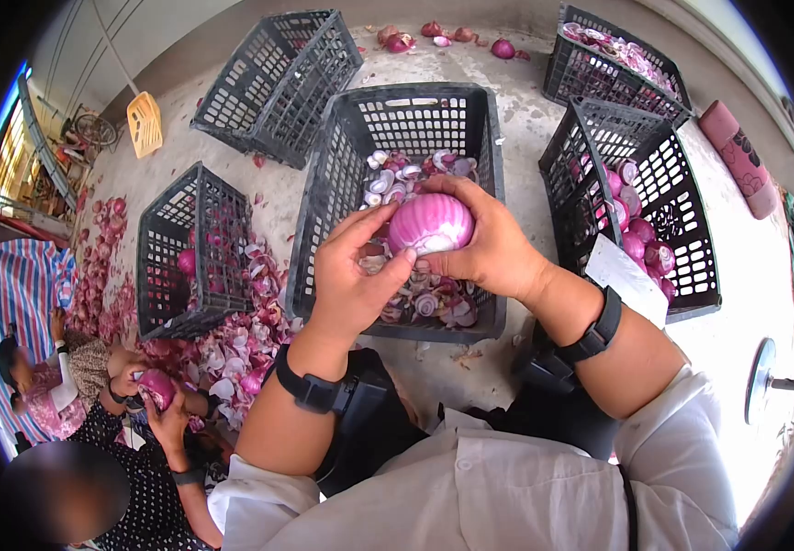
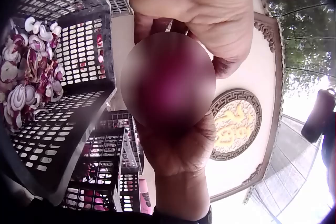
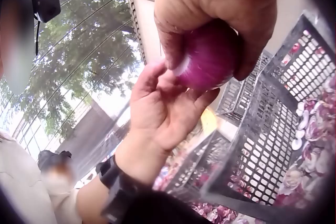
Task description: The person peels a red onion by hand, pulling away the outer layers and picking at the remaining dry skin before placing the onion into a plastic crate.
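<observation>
A large, peeled-looking red onion [image 1: 431, 223] with a pale end is held between both hands above the middle crate. My right hand [image 1: 498, 241] grips it from the right, thumb below and fingers over the far side, also plain in the right wrist view, where the onion [image 3: 210, 56] shines purple. My left hand [image 1: 351, 271] holds its left side, fingertips on the skin and thumb tip by the pale end. The left wrist view blurs the onion. Below, the black plastic crate [image 1: 305, 230] contains onion skins and cut slices [image 1: 424, 303].
More black crates stand around, one with whole onions [image 1: 659, 257], another with trimmings [image 1: 622, 50]. Skins and onions litter the floor at left. Another person [image 1: 122, 432] holds an onion at lower left. A yellow dustpan [image 1: 144, 124] stands by the wall; a pink roll [image 1: 737, 158] lies right.
</observation>
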The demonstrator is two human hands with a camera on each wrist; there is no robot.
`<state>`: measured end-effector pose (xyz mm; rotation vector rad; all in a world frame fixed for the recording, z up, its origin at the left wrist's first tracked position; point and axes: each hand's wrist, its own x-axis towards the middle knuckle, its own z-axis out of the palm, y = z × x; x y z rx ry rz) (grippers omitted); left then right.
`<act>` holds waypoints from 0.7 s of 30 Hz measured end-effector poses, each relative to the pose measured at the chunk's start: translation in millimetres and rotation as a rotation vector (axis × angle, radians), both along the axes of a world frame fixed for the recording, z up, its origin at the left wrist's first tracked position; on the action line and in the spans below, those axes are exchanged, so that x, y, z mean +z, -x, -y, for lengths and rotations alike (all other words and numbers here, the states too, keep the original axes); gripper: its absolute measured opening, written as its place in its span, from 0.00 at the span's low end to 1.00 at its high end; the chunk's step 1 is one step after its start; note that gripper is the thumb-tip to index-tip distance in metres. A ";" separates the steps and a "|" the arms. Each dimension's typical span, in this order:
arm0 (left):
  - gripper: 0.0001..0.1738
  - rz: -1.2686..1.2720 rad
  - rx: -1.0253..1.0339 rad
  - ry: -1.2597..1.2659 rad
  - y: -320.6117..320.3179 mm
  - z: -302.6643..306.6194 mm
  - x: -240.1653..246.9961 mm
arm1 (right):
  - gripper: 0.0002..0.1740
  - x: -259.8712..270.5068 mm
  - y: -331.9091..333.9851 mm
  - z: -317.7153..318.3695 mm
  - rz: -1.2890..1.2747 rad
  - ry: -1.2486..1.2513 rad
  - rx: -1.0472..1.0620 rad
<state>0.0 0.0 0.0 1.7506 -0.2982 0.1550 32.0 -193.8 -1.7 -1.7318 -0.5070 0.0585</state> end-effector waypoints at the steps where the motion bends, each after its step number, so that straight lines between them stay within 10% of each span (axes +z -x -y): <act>1: 0.28 0.017 0.005 -0.002 -0.9 0.0 -1.6 | 0.43 1.6 0.7 0.0 0.000 0.010 -0.017; 21: 0.28 -0.069 0.030 -0.076 0.8 -0.2 3.2 | 0.40 -5.1 -3.6 2.1 -0.053 -0.054 -0.014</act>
